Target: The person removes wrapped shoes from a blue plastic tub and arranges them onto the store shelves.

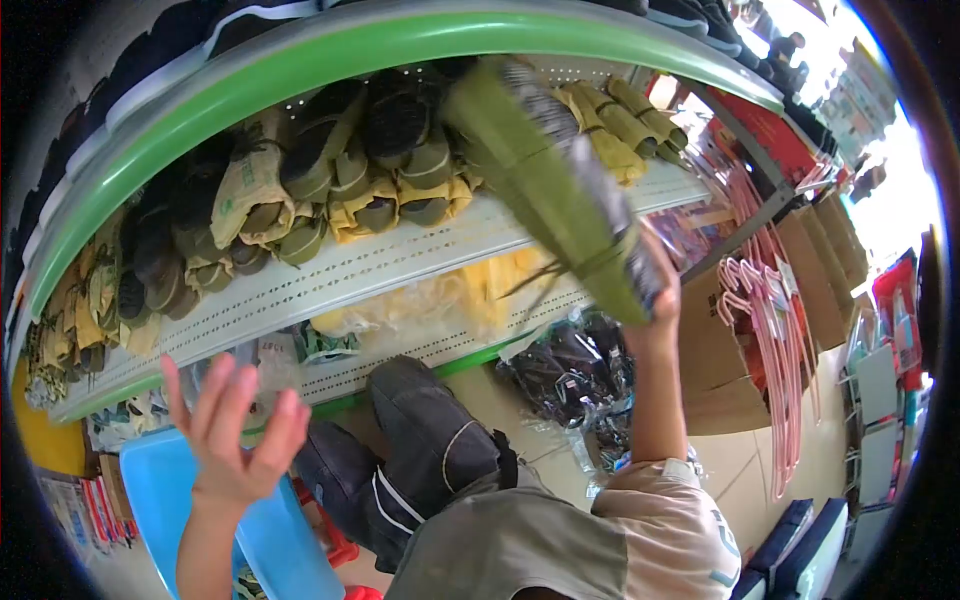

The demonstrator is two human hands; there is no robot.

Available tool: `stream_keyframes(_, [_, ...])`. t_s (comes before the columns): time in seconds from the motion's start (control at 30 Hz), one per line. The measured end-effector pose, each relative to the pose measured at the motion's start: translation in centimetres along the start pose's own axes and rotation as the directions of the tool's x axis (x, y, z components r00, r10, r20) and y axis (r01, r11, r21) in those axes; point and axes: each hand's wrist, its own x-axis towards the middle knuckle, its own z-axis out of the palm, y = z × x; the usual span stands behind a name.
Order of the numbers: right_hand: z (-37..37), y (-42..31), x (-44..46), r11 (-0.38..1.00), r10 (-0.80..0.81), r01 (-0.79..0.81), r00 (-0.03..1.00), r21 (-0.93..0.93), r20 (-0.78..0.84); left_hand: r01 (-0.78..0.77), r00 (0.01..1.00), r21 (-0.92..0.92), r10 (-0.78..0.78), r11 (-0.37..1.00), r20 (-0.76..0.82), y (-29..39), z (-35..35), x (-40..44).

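An olive-green canvas shoe (pixel 550 190), blurred by motion and with a patterned dark sole, is tilted in front of the shelf. My right hand (pixel 662 285) grips it at its lower end, and dark laces hang from its side. Whether a second shoe is tied to it I cannot tell. My left hand (pixel 235 430) is raised with its fingers spread and nothing in it, above a blue plastic tub (pixel 285 545). Behind the held shoe, rows of similar green and dark shoes (pixel 315 150), some in tan or yellow wrapping, sit on the white perforated shelf (pixel 370 250).
A green-edged upper shelf (pixel 400 45) curves overhead. Below lie yellow pieces in clear plastic (pixel 430 300) and bagged dark goods (pixel 575 370) on the floor. Pink hangers (pixel 770 310) hang beside a cardboard box (pixel 715 370) at right. Red stools (pixel 335 545) are partly hidden by the tub.
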Motion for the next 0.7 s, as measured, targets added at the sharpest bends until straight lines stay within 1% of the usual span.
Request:
stream_keyframes(0.03, [-2.8,-0.1,0.7,0.997,-0.049,0.045,0.996,-0.067,-0.068,0.045,0.998,0.019,-0.045,0.999,0.050,-0.4,0.3,-1.0])
stream_keyframes(0.07, [-5.2,-0.2,2.0,0.977,-0.139,0.133,0.990,-0.169,-0.028,0.090,0.991,0.040,-0.093,0.995,0.101,-0.7,0.5,-2.0])
stream_keyframes(0.13, [-6.6,-1.4,4.4,0.978,-0.153,0.143,0.986,-0.150,-0.060,0.138,0.978,0.071,-0.147,0.988,0.147,-1.2,0.5,-3.4])
stream_keyframes(0.17, [-8.4,-0.9,6.2,0.874,-0.285,0.253,0.958,-0.414,-0.016,0.163,0.970,0.090,-0.176,0.983,0.165,-1.3,0.6,-4.1])
stream_keyframes(0.2, [-10.7,0.2,8.4,0.690,-0.396,0.342,0.916,-0.638,0.062,0.184,0.962,0.112,-0.202,0.977,0.183,-1.3,0.5,-4.7])
stream_keyframes(0.23, [-11.7,0.8,10.5,0.442,-0.477,0.401,0.863,-0.802,0.168,0.204,0.952,0.135,-0.229,0.970,0.201,-1.4,0.2,-5.2])
stream_keyframes(0.3, [-8.6,-0.4,13.4,0.674,-0.350,0.171,0.931,-0.718,-0.107,0.233,0.935,0.167,-0.268,0.958,0.233,-1.6,-0.3,-5.7])
stream_keyframes(0.33, [-7.4,-0.7,15.0,0.767,-0.257,0.051,0.938,-0.639,-0.233,0.252,0.924,0.176,-0.290,0.952,0.249,-1.7,-0.5,-5.9])
stream_keyframes(0.43, [-9.6,4.2,22.1,0.741,-0.257,0.050,0.942,-0.669,-0.215,0.299,0.890,0.208,-0.351,0.931,0.293,-1.5,-0.8,-6.8])
stream_keyframes(0.5, [-10.3,8.3,26.2,0.675,-0.338,0.118,0.927,-0.728,-0.164,0.316,0.869,0.236,-0.380,0.919,0.317,-1.4,-1.0,-7.8])
stream_keyframes(0.53, [-10.1,9.4,27.3,0.639,-0.377,0.152,0.916,-0.754,-0.135,0.331,0.856,0.250,-0.401,0.910,0.326,-1.4,-1.2,-8.5])
stream_keyframes(0.57, [-8.9,9.7,27.6,0.584,-0.408,0.219,0.911,-0.782,-0.050,0.346,0.841,0.263,-0.422,0.901,0.338,-1.4,-1.6,-9.3])
stream_keyframes(0.67, [-6.3,10.0,28.3,0.416,-0.450,0.261,0.892,-0.871,0.052,0.407,0.787,0.308,-0.501,0.860,0.360,-1.2,-2.7,-11.8])
stream_keyframes(0.7, [-6.3,10.3,29.1,0.390,-0.464,0.270,0.884,-0.880,0.065,0.428,0.768,0.324,-0.528,0.844,0.363,-1.1,-3.2,-12.6])
